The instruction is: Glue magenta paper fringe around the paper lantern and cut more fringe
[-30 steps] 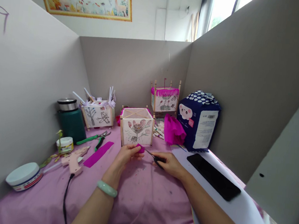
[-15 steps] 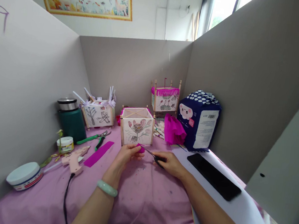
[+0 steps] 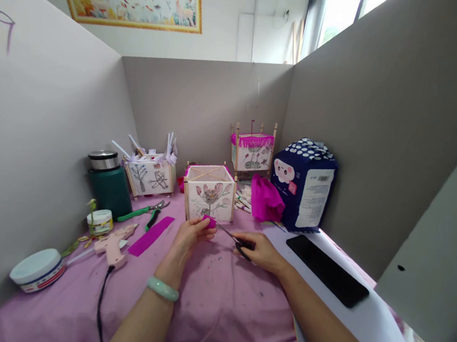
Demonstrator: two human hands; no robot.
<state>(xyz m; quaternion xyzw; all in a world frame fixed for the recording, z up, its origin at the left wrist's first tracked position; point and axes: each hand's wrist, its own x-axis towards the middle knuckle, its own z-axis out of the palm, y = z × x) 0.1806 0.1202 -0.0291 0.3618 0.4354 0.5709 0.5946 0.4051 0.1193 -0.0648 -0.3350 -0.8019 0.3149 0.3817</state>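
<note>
My left hand [image 3: 189, 235] pinches a small piece of magenta crepe paper [image 3: 209, 222] just in front of a square paper lantern [image 3: 209, 192] with a flower drawing. My right hand [image 3: 260, 251] grips small black-handled scissors [image 3: 234, 238], whose blades point left at the paper piece. A green bangle [image 3: 163, 288] sits on my left wrist. Both hands hover over the pink tablecloth [image 3: 214, 305].
A pink glue gun [image 3: 113, 244] with its cord, a magenta strip [image 3: 150, 234], green pliers [image 3: 143, 212], a green flask [image 3: 108, 183], a small jar [image 3: 99, 220] and a tin [image 3: 37, 269] lie left. Two more lanterns [image 3: 252, 150], a crepe wad [image 3: 265, 198], a blue pack [image 3: 303, 183] and a phone [image 3: 326, 269] are right.
My left hand has drawn the paper piece slightly left and up, closer to the lantern. The scissors stay in about the same place.
</note>
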